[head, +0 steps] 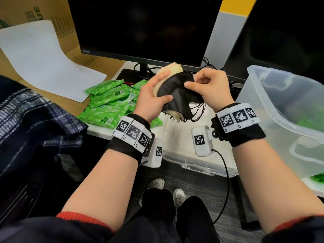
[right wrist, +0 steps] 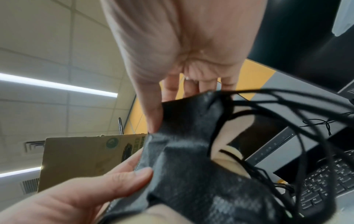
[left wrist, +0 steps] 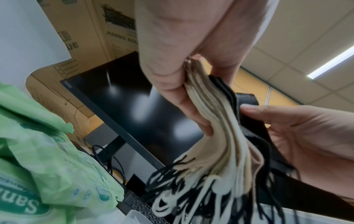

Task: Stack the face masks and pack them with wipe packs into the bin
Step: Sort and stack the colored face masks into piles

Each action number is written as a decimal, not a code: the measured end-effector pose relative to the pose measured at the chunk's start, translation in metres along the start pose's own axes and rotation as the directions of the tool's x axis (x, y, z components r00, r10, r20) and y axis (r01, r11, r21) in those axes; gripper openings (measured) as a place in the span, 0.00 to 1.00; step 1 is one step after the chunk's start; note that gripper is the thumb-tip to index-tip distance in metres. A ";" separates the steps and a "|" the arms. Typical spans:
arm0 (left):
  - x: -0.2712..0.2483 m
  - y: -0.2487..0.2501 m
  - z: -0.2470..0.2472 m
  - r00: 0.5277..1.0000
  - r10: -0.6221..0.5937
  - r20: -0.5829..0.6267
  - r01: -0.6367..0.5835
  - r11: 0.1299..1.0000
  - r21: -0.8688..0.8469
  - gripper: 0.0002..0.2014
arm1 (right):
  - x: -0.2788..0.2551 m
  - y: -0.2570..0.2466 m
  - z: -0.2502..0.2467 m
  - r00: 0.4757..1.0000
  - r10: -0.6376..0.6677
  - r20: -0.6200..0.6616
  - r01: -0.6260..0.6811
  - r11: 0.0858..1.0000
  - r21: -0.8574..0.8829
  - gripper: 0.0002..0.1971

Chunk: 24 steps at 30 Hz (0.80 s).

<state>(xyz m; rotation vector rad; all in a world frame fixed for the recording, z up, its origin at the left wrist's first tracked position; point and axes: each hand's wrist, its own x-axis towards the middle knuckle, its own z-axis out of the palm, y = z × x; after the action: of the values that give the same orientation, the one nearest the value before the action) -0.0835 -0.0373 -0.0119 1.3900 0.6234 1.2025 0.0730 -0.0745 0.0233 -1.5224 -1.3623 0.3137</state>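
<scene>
Now mask stack (head: pixel 175 95) held mid-air between hands, long axis running 11 to 5 o'clock. Left hand (head: pixel 154 99) clamps stack edge; right hand (head: pixel 208 88) pinches top black mask. Bin (head: pixel 273 109) at 3 o'clock, right hand nearer. Wipe packs (head: pixel 108 102) on table at 9 o'clock.

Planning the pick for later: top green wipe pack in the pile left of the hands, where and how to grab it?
Probably across its short width at mid-body, coming from above. The wipe pack lies flat and long on the pile, top face clear, with thin crimped ends that would give a poor hold. Both hands are busy with the mask stack.
</scene>
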 end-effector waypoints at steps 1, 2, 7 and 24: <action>0.001 -0.001 -0.001 1.000 -0.008 -0.010 0.008 1.000 0.015 0.30 | -0.001 0.000 0.000 0.999 -0.015 0.038 0.014 1.000 0.014 0.13; 0.001 -0.002 -0.002 1.000 -0.021 -0.018 0.022 0.999 0.024 0.28 | -0.002 -0.001 0.001 0.995 -0.019 0.097 0.016 0.999 0.032 0.11; -0.001 -0.002 -0.001 0.998 -0.069 -0.002 0.069 0.997 0.025 0.21 | -0.009 -0.003 0.002 0.949 0.038 0.314 -0.043 0.999 0.009 0.07; -0.001 0.009 0.002 0.965 -0.251 -0.078 0.240 0.962 -0.132 0.13 | -0.028 -0.022 0.013 0.900 0.055 0.432 0.050 0.972 -0.230 0.20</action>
<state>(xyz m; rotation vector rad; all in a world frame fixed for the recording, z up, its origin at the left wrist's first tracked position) -0.0850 -0.0412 -0.0032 1.1226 0.7532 1.0914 0.0413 -0.0956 0.0230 -1.7162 -1.8020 0.5351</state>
